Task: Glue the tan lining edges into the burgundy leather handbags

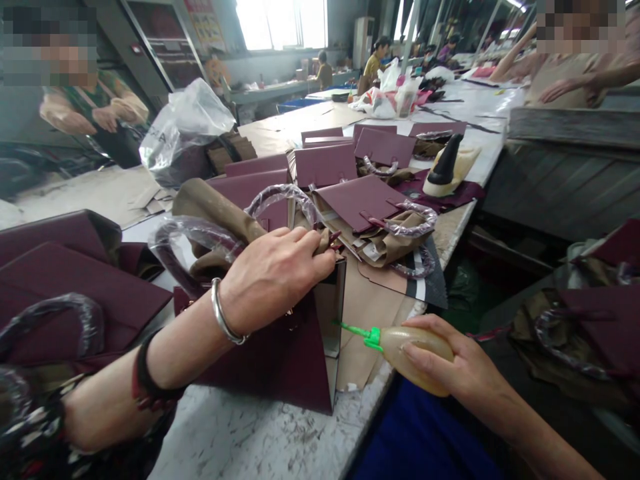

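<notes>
Item one, far left: I log a stack of maroon handbags (75,293) with plastic-wrapped handles, lying flat on the worktable (260,440). Item two: my left hand (275,280), forearm reaching in from the lower left and angled up to the right, a silver bangle (224,317) at the wrist and dark bands further down the arm; knuckles up, fingers curled and closed on the top edge of the maroon bag (290,353), which stands upright near the table's front edge, its open side panel facing right. Item three: the small glue bottle (410,353), amber body with a green nozzle, held level just right of the bag, the nozzle tip pointing at the open side panel but apart from it. Item four: my right hand (450,370), arm entering from the lower right corner, palm wrapped around the bottle's body, fingers closed snugly on it, thumb on top. Item five, behind: more maroon bags (360,200) with tan paper stuffing strewn across the table, a clear plastic sack (185,127), and a cream form with a black tip (447,167). Item six, background: other people at the benches, upper left and upper right.
</notes>
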Motion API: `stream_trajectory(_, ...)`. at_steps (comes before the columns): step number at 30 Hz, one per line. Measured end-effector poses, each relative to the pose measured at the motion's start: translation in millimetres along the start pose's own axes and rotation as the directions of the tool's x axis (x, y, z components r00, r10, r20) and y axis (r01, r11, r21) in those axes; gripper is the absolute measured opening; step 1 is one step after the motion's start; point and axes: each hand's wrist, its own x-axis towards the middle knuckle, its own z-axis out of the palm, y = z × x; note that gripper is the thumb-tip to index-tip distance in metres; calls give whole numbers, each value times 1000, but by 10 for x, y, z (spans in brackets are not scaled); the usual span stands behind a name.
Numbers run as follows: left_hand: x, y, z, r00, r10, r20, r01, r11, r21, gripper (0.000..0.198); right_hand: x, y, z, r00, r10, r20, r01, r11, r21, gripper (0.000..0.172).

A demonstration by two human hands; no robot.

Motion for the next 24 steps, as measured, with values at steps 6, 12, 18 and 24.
stream_trajectory(6,28,-27,-85,998,21,-60,-16,996,85,18,52,35,52,1000,6,-2,-6,1000,0,37)
stream_trajectory(12,-109,89,-125,975,21,-223,8,992,128,19,-17,145,112,998,39,52,-43,996,74,35)
stream_trajectory(18,-238,264,-193,968,-18,-250,28,999,37,18,-91,141,123,999,2,48,-6,996,90,30)
stream_trajectory(24,-358,392,-268,968,-78,-237,87,996,30,19,-178,182,188,996,-15,89,10,999,51,28)
